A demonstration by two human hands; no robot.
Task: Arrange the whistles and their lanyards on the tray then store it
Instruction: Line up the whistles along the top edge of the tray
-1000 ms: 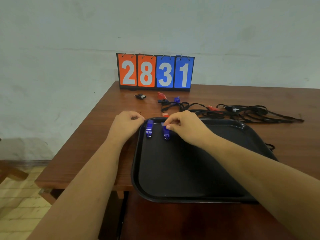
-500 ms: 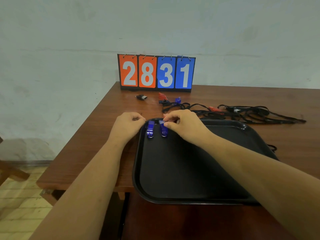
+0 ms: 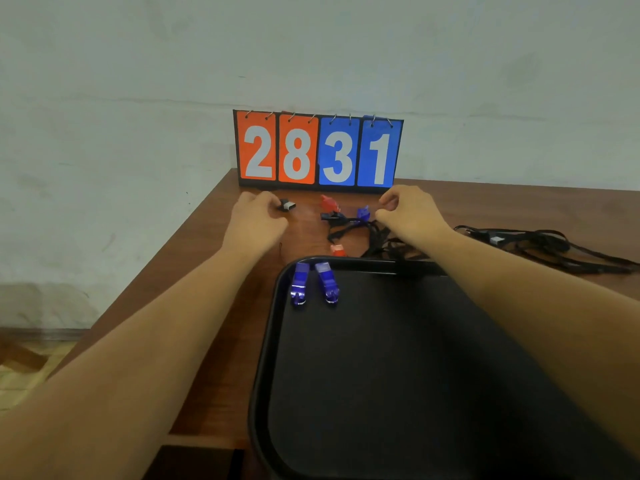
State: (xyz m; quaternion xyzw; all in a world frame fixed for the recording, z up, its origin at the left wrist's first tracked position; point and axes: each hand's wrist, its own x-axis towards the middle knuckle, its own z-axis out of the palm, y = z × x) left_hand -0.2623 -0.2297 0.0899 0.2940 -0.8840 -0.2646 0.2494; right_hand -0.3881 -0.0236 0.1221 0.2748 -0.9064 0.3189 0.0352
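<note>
Both hands [image 3: 258,221] [image 3: 410,211] loosely curled, empty; two translucent blue whistles [image 3: 299,283] [image 3: 327,280] on black tray [image 3: 263,375].

I see a smooth, semi-glossy black plastic tray [image 3: 415,375] on a polished reddish wood table [image 3: 214,306]. At the tray's far-left corner lie two glossy translucent blue plastic whistles [image 3: 313,282]. Beyond the tray, matt black cloth lanyards [image 3: 540,245] and a scoreboard [image 3: 318,150] with matt cards on metal rings.

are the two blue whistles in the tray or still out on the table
In the tray: both blue whistles lie side by side at the far left corner of the black tray.
</note>
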